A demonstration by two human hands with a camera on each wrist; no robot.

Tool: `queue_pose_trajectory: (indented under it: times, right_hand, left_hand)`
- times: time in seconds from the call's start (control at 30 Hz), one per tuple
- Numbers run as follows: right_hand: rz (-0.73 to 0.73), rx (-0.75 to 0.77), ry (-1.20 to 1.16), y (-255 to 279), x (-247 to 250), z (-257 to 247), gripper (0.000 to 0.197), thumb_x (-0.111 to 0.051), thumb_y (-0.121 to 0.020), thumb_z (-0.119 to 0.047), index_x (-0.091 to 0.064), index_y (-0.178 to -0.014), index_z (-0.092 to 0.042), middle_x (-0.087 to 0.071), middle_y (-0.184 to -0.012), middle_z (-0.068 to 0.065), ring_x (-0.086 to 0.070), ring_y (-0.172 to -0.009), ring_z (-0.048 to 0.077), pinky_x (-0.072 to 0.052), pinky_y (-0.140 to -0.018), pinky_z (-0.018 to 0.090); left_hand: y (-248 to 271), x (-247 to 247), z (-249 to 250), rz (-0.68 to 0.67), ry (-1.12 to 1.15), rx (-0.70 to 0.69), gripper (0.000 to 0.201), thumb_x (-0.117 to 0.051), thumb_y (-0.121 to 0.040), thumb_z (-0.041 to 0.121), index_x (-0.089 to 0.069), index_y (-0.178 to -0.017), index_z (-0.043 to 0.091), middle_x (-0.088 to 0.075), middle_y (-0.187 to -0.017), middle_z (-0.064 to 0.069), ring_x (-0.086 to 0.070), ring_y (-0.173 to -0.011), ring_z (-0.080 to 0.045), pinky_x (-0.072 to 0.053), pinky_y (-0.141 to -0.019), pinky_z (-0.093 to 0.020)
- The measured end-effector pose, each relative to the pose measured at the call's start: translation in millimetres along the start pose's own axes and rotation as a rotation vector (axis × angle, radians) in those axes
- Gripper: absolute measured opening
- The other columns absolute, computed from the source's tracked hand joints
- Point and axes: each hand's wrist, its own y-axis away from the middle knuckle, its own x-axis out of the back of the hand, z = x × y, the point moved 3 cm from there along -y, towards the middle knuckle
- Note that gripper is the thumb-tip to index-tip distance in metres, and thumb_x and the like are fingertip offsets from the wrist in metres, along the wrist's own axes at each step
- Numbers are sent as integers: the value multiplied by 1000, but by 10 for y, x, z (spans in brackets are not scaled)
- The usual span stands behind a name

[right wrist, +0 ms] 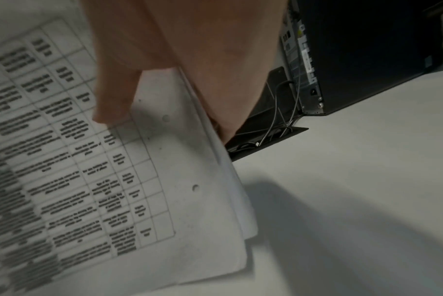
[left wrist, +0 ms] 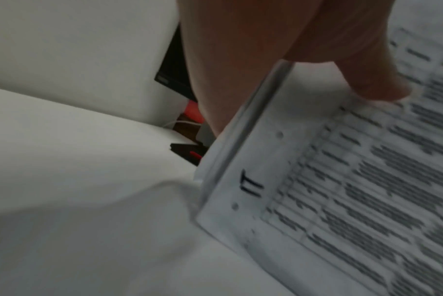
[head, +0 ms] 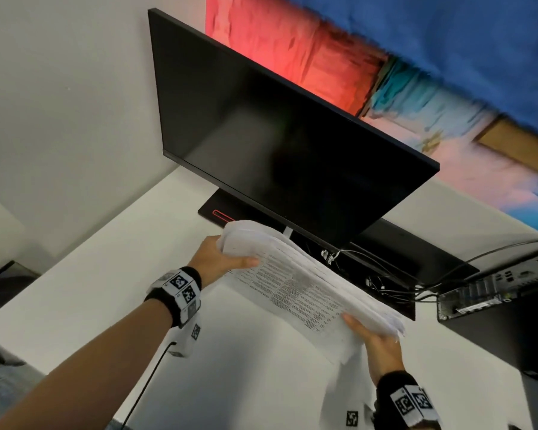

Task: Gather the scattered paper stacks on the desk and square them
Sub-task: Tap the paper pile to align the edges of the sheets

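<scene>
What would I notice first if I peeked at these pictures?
A thick paper stack covered in printed tables, held up over the white desk by the left hand and the right hand, one at each end. Right behind it stands a big dark monitor, with a black computer to the right.

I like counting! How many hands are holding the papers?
2. The left hand grips the far end of the paper stack, near the monitor. The right hand grips the near end.
</scene>
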Motion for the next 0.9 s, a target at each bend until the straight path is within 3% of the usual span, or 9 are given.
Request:
queue_pose_trajectory:
  times: [0.1,0.17,0.23,0.37,0.5,0.63,0.7,0.8,0.9]
  right_hand:
    - [15,70,-5,-15,-69,-54,59,-88,-70,-24,-69,-124,-15,-79,-109,4,-76,-93,19,-53,-77,26]
    - [37,98,-28,-35,-6,-62,65,-91,-62,-30,-71,-121,-13,-81,-104,2,-77,-94,18,-57,-77,28]
    - [34,97,-23,4,67,-53,51,-89,-66,-22,-73,-115,-14,-82,-98,0,-77,-91,16,-55,-74,26]
    - [20,105,15,11,145,69,59,-91,-65,-12,-70,-120,-15,-80,-102,0,-76,-88,12,-54,-80,31]
    - [-7,44,23,-42,147,158,78,-97,-46,-21,-71,-119,-13,-81,-101,2,-77,-94,22,-55,-95,47]
    - [-15,48,51,-41,202,166,50,-88,-65,-7,-74,-113,-16,-81,-98,-4,-72,-103,27,-50,-101,51]
    - [-55,67,81,-49,211,209,47,-87,-70,-11,-75,-114,-19,-80,-103,-3,-71,-107,26,-49,-102,53]
    - [-110,105,104,-143,238,331,63,-92,-66,-29,-71,-125,-17,-76,-119,5,-68,-116,29,-46,-104,58]
    - [-42,36,174,-297,333,624,89,-91,-62,-50,-60,-138,-15,-69,-130,7,-65,-120,25,-49,-104,49]
  left_hand:
    - [5,-63,-2,126,112,23,29,-90,-68,13,-78,-94,10,-82,-90,-5,-80,-85,-20,-64,-78,-40]
    - [14,-38,71,177,145,0,22,-88,-71,16,-77,-90,12,-82,-85,-2,-80,-78,-16,-64,-72,-37]
    - [22,4,118,185,113,-51,19,-86,-74,22,-74,-89,19,-81,-80,5,-78,-71,-7,-63,-64,-30]
    - [18,-30,284,191,97,-131,32,-75,-74,49,-68,-91,22,-77,-87,1,-73,-74,-12,-60,-66,-28]
    - [-66,-129,503,389,40,-122,54,-66,-73,67,-56,-70,14,-60,-65,4,-57,-61,-15,-50,-66,-33]
    - [-166,-172,648,441,-80,11,69,-67,-57,79,-56,-91,20,-68,-85,6,-68,-79,-17,-55,-79,-37]
    - [-204,-164,654,455,-138,35,69,-68,-61,75,-54,-99,20,-65,-89,6,-67,-85,-18,-55,-81,-38]
    - [-234,-98,587,493,-86,-3,41,-63,-79,57,-54,-94,20,-61,-85,5,-63,-86,-24,-52,-81,-39]
    - [-169,-42,530,442,91,-90,30,-58,-89,43,-59,-96,14,-64,-89,-3,-63,-88,-31,-52,-76,-36]
